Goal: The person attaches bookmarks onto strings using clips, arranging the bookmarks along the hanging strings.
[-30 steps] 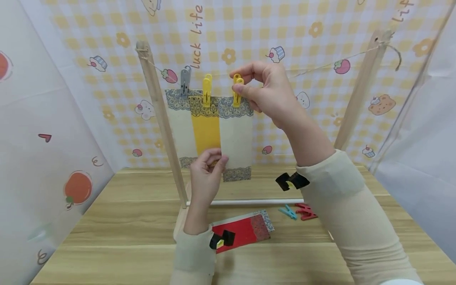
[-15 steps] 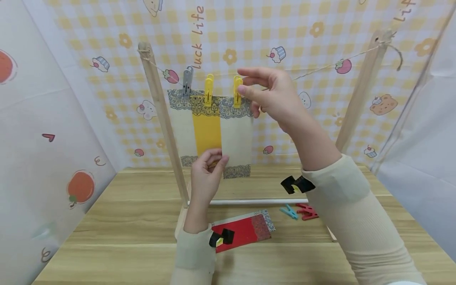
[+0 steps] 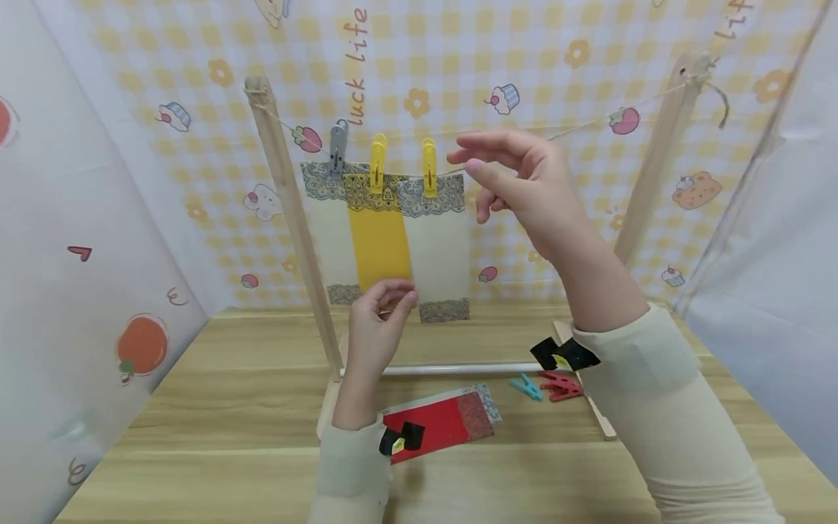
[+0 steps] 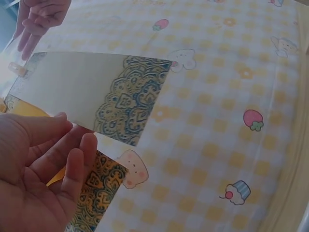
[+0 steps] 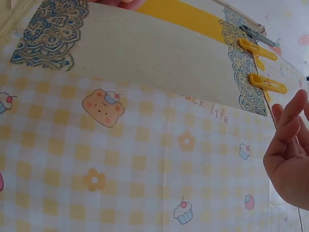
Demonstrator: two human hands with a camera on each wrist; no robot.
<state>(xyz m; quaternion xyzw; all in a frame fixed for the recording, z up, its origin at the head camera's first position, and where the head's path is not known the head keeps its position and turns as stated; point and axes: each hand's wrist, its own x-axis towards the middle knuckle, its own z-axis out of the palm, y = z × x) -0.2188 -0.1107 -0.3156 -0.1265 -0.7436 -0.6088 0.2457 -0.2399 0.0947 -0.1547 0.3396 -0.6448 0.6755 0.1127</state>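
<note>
Three strips with lace-like patterned ends hang from a thin string: a cream strip [image 3: 330, 240] at left, a yellow strip [image 3: 380, 244] in the middle, a second cream strip [image 3: 441, 251] at right. A grey clothespin [image 3: 337, 149], a yellow clothespin [image 3: 377, 164] and another yellow clothespin [image 3: 428, 167] clip their tops. My right hand [image 3: 524, 182] is beside the rightmost clothespin, fingers apart and holding nothing. Low down, my left hand [image 3: 381, 320] has its thumb and fingertips right at the left edge of the right cream strip; in the left wrist view the fingers [image 4: 72, 164] are loosely bent.
Two wooden posts, a left post [image 3: 288, 196] and a right post [image 3: 661, 153], carry the string. A white rod [image 3: 458, 370] runs between them. On the table [image 3: 242, 422] lie a red strip [image 3: 439, 422] over a pale one, a blue clothespin [image 3: 527, 387] and red clothespins [image 3: 561, 386].
My right hand has let go of the rightmost yellow clothespin and moved right. The right cream strip's lower end has swung slightly right, away from my left thumb, while the left hand barely moved.
</note>
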